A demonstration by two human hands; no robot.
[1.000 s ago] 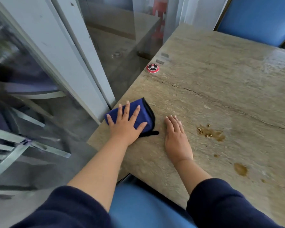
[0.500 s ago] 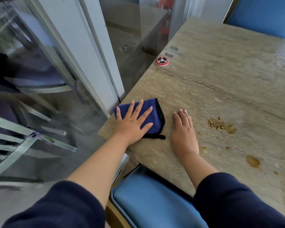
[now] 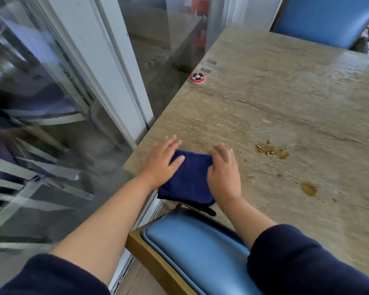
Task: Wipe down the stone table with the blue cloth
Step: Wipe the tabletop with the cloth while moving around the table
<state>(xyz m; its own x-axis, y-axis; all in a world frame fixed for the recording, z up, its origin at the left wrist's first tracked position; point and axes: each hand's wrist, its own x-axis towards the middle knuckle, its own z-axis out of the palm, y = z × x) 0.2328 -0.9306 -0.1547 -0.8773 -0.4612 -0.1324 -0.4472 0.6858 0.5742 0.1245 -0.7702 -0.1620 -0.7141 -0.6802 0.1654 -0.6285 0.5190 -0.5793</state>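
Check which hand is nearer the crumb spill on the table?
Right. The right hand rests on the blue cloth just left of the crumb spill; the left hand is beyond the cloth's far side.

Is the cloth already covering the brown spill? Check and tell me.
No: the cloth lies at the table's near corner between both hands, while the brown spill sits uncovered to its right.

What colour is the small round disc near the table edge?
Red rim, dark centre with white marks, on the disc; head view.

We see both hands' fingertips blurred; the cloth (image 3: 186,177) partly hidden under them; the far chair (image 3: 326,18) cut off by the top edge
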